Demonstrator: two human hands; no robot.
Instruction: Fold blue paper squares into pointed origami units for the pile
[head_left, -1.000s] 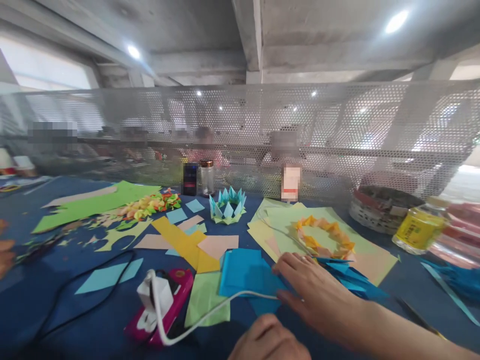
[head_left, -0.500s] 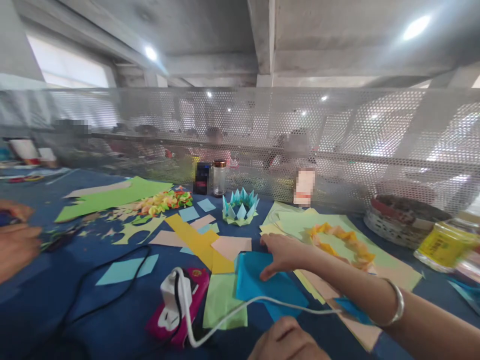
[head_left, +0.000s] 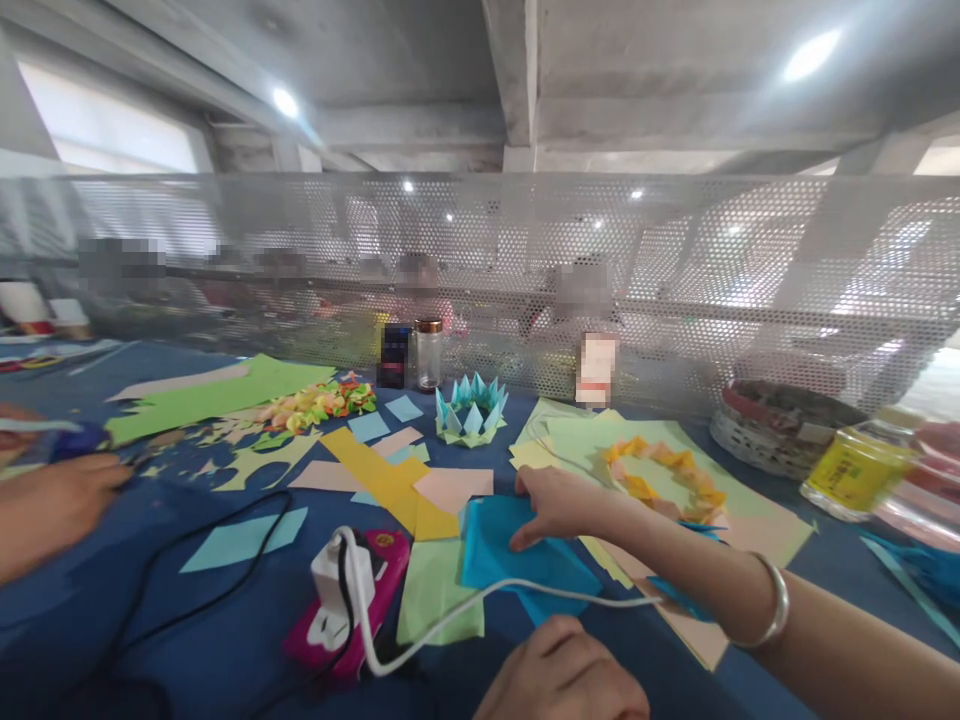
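My right hand [head_left: 556, 505] reaches in from the right and grips the upper edge of a stack of blue paper sheets [head_left: 517, 565] on the blue table, thumb under and fingers on top. A silver bracelet [head_left: 771, 603] sits on that wrist. My left hand [head_left: 562, 675] rests at the bottom edge with its fingers curled, just below a white cable [head_left: 450, 618] that crosses the blue sheets. A light green sheet [head_left: 435, 595] lies left of the stack.
A white plug [head_left: 332, 580] sits in a pink power strip [head_left: 375, 590] beside a black cable [head_left: 187, 590]. Behind are a yellow paper ring [head_left: 664, 478], a blue paper crown [head_left: 471, 410], a basket [head_left: 780, 430], a yellow-labelled bottle [head_left: 855, 470] and a perforated screen [head_left: 675, 290]. Another person's hands [head_left: 52, 500] work at left.
My right hand has moved left from the right side of the blue sheets to their upper edge and taken hold there. The other person's hands came further into view at left.
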